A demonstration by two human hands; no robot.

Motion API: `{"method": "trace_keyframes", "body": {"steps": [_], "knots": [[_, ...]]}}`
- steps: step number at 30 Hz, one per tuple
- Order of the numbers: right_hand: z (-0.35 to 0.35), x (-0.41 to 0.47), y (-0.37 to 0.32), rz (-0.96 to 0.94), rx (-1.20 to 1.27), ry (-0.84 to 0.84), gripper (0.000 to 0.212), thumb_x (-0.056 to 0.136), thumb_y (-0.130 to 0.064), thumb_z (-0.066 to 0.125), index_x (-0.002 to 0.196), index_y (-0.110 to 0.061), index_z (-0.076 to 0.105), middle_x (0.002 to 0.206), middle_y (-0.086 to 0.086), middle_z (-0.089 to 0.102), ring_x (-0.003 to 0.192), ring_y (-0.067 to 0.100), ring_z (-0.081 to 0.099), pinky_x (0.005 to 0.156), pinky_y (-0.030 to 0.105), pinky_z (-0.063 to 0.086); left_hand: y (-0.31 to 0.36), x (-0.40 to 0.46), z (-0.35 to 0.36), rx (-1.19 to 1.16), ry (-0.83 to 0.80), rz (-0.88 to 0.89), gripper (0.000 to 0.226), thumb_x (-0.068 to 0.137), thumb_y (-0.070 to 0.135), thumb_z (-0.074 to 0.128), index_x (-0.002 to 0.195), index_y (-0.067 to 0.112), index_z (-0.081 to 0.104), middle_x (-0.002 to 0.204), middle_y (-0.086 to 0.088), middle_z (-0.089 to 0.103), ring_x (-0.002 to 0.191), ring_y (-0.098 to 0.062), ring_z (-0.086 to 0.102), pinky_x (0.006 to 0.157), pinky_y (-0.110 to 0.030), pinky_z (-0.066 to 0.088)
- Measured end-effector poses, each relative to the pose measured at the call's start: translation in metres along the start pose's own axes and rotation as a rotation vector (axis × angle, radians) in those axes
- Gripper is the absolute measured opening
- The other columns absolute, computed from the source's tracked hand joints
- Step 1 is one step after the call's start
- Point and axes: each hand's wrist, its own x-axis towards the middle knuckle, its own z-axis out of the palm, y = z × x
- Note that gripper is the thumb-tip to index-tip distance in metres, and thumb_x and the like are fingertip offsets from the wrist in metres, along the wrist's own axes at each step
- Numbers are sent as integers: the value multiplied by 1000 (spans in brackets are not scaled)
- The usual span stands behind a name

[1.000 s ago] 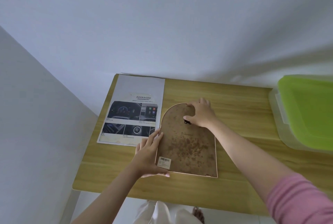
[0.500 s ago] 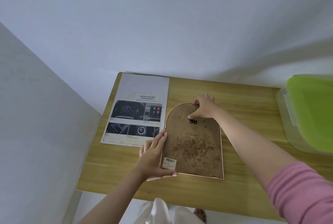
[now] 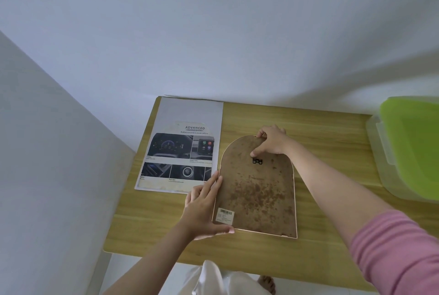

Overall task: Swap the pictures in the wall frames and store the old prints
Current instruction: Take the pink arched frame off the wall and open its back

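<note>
— Paper first, at your far left: the print (image 3: pixel 181 149) lies flat on the desk (image 3: pixel 332 133), its top edge against the wall. Is that the one going in?

— I can't tell whether it's the new one or the old one. Next comes your left hand (image 3: pixel 204 209): fingers straight along the frame's left edge, thumb hooked under the bottom corner by the barcode label (image 3: pixel 225 215). It steadies the frame rather than gripping it.

— And the frame (image 3: pixel 257 190)?

— Face down mid-desk, arched top pointing at the wall, stained backing up, hanger (image 3: pixel 257 161) near the top. Your right hand (image 3: pixel 273 143) pinches the arch, thumb on the backing just above the hanger, fingers curled over the rim.

— What could go wrong?

— You look to be working the backing loose. Pull hard at the top alone and the board may bend or crack; it looks old and blotched. If the frame slides left, it will ride over the print and crease it. Glass may sit underneath, so lifting the arch steeply could let it slip out.

— And the box (image 3: pixel 413 149)?

— Far right, green lid on, probably for the old prints. It's well apart from the frame, so carry them over flat.
</note>
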Motion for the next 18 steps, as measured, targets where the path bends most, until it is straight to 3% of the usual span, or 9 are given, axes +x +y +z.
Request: {"method": "trace_keyframes", "body": {"steps": [7, 13, 18], "knots": [[-3, -1, 5, -11, 130, 7, 63, 56, -38, 86, 108, -25, 54, 116, 0, 48, 118, 23, 31, 86, 34, 34, -1, -1, 0, -13, 14, 18, 129, 48, 84, 61, 144, 41, -14, 147, 33, -23, 125, -7, 14, 109, -39, 18], [-8, -4, 8, -57, 160, -17, 61, 52, -41, 86, 100, -29, 51, 113, -2, 50, 112, 25, 44, 90, 39, 43, 1, -2, -1, -26, 20, 25, 129, 47, 83, 62, 142, 44, -16, 147, 34, -21, 124, -8, 16, 107, -38, 18], [-17, -12, 3, -111, 200, -53, 58, 57, -33, 87, 99, -24, 48, 106, 3, 55, 94, 22, 52, 75, 34, 44, 2, -3, -2, -49, 39, 28, 129, 46, 82, 64, 143, 44, -13, 150, 32, -14, 121, -6, 16, 106, -38, 19]]}}
